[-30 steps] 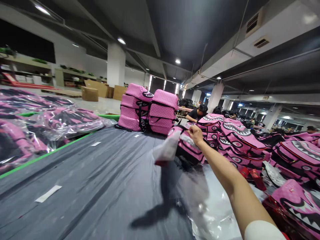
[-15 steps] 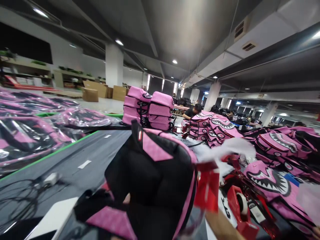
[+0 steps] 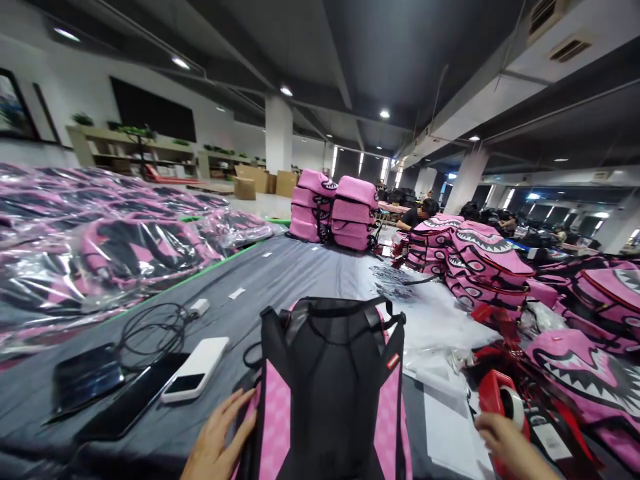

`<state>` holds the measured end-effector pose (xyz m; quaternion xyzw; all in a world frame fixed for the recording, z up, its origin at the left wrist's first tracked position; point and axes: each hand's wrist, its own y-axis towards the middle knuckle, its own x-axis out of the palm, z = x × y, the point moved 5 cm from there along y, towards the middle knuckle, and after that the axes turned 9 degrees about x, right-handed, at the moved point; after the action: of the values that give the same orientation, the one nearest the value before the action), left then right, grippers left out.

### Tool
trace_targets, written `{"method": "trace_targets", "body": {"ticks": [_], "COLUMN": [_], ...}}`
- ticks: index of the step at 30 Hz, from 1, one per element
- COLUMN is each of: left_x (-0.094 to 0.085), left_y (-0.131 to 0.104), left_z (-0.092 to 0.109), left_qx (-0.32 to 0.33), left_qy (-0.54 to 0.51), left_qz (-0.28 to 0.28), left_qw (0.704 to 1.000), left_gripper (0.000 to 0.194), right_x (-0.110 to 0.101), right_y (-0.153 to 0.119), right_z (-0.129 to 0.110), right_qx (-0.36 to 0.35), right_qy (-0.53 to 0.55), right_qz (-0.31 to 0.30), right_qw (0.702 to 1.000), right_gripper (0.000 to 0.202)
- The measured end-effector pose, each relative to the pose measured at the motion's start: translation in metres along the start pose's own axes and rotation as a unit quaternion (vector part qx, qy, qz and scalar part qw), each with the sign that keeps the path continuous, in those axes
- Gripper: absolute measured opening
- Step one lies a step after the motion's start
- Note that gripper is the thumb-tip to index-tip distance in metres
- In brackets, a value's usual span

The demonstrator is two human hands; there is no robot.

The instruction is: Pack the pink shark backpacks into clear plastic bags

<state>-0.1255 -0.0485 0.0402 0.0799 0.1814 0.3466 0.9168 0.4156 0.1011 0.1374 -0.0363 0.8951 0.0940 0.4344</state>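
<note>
A pink and black backpack point(image 3: 333, 380) lies on the grey-covered table in front of me, its black padded back and shoulder straps facing up. My left hand point(image 3: 223, 433) rests against its left side, fingers stretched and apart. To the right, my right hand point(image 3: 505, 433) is at the red tape dispenser point(image 3: 493, 393), in front of its roll. Its fingers are curled together; whatever may be between them is too small to make out. White paper sheets point(image 3: 450, 427) lie between the pack and the dispenser.
A white device point(image 3: 197, 370), a black cable point(image 3: 155, 333) and a dark pouch point(image 3: 87, 377) lie at left. Plastic-wrapped backpacks point(image 3: 145, 247) fill the far left. Stacked pink backpacks point(image 3: 355, 213) stand at the back, with more point(image 3: 480, 253) at right. A person point(image 3: 420, 212) sits beyond.
The backpack, tilted up toward me before, now lies with its back upward. My right hand has let go of the red plastic piece and moved to the tape dispenser. My view has turned left.
</note>
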Motion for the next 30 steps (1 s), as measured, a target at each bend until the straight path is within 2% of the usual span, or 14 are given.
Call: {"method": "trace_targets", "body": {"ticks": [2, 3, 5, 7, 9, 11, 14, 18, 21, 22, 24, 26, 27, 30], "left_x": [-0.005, -0.005, 0.000, 0.011, 0.022, 0.025, 0.013, -0.003, -0.006, -0.007, -0.006, -0.005, -0.004, -0.001], "left_y": [0.022, 0.040, 0.083, 0.128, 0.164, 0.185, 0.192, 0.174, 0.162, 0.159, 0.155, 0.152, 0.151, 0.151], "left_z": [0.020, 0.032, 0.052, 0.065, 0.070, 0.073, 0.080, 0.086, 0.083, 0.081, 0.075, 0.069, 0.066, 0.057], "left_qx": [0.032, 0.038, 0.009, -0.022, -0.048, -0.057, -0.030, -0.004, -0.021, -0.031, -0.058, -0.090, -0.108, -0.168], "left_qy": [0.042, 0.054, 0.086, 0.109, 0.122, 0.129, 0.120, 0.064, 0.018, 0.000, -0.045, -0.100, -0.129, -0.201], "left_qz": [0.022, 0.024, 0.023, 0.011, -0.021, -0.050, -0.081, -0.136, -0.138, -0.132, -0.119, -0.106, -0.097, -0.065], "left_qw": [0.998, 0.998, 0.996, 0.994, 0.991, 0.989, 0.989, 0.989, 0.990, 0.991, 0.990, 0.985, 0.981, 0.963], "left_gripper": [0.069, 0.069, 0.069, 0.061, 0.050, 0.041, 0.035, 0.046, 0.053, 0.054, 0.055, 0.055, 0.053, 0.043], "right_x": [-0.003, 0.002, 0.027, 0.069, 0.115, 0.154, 0.190, 0.221, 0.251, 0.258, 0.265, 0.266, 0.263, 0.251], "right_y": [0.016, 0.024, 0.032, 0.029, 0.022, 0.023, 0.048, 0.097, 0.114, 0.119, 0.134, 0.147, 0.152, 0.159], "right_z": [-0.007, -0.023, -0.080, -0.152, -0.220, -0.270, -0.315, -0.353, -0.375, -0.377, -0.370, -0.350, -0.340, -0.317], "right_qx": [0.015, 0.002, -0.078, -0.180, -0.277, -0.331, -0.344, -0.349, -0.381, -0.350, -0.191, -0.001, 0.065, 0.173], "right_qy": [-0.014, -0.011, 0.011, -0.006, -0.085, -0.140, -0.136, -0.085, -0.022, 0.053, 0.261, 0.418, 0.457, 0.508], "right_qz": [-0.012, -0.018, -0.042, -0.104, -0.151, -0.189, -0.191, -0.115, -0.143, -0.176, -0.230, -0.238, -0.234, -0.246], "right_qw": [1.000, 1.000, 0.996, 0.978, 0.945, 0.914, 0.909, 0.926, 0.913, 0.919, 0.918, 0.877, 0.856, 0.807], "right_gripper": [0.015, 0.013, 0.026, 0.030, 0.021, 0.015, 0.036, 0.075, 0.052, 0.040, 0.021, 0.014, 0.016, 0.019]}}
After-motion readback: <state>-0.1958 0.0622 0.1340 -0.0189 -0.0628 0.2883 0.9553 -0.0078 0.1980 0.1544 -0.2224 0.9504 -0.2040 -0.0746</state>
